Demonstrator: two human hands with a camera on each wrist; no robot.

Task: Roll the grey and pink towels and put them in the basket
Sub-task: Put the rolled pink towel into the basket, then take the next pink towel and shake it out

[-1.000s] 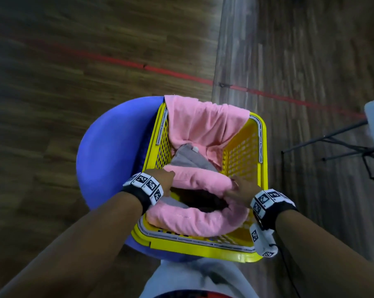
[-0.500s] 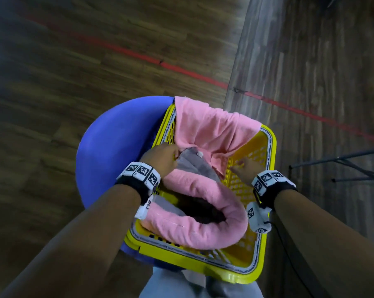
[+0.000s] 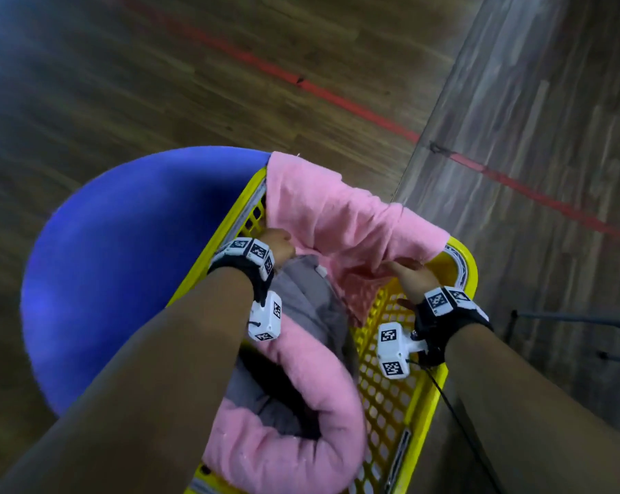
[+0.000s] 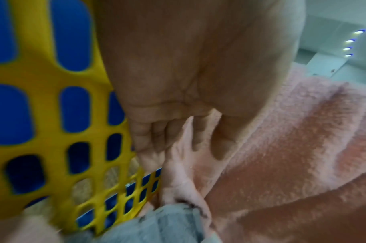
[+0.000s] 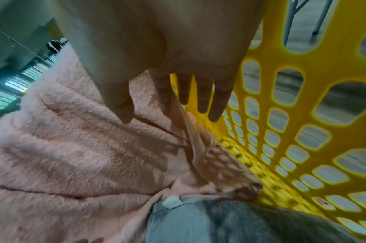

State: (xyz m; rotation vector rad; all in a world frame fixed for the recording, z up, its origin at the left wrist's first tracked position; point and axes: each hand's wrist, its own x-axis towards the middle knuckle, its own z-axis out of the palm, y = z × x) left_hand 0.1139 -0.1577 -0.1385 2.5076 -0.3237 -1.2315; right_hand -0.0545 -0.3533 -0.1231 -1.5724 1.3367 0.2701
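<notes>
Step in hand, by my reading: tucking the loose end of the pink towel [image 3: 340,222] down into the yellow basket [image 3: 458,354]. The rolling looks largely done.

- Pink towel: near part lies as a curved roll at the near end of the basket; far part is draped up and over the far rim, unrolled.
- Grey towel [image 3: 308,301]: inside the basket, between the pink roll and the draped end, bunched; whether it is rolled I cannot tell.
- Left hand [image 4: 178,125]: fingers curled round a fold of pink towel, just beside the left wall.
- Right hand [image 5: 173,92]: thumb and forefinger on either side of the pink hem; the other fingers straight. A light pinch, it seems.
- Basket rests against a blue round seat [image 3: 123,265] on a wooden floor [image 3: 159,83].

Next move likely calls for both hands drawing the draped end off the far rim and folding it down onto the grey towel.

Room: the right half of the basket floor is bare mesh, so there is space to lay it. The far rim may snag the cloth.
</notes>
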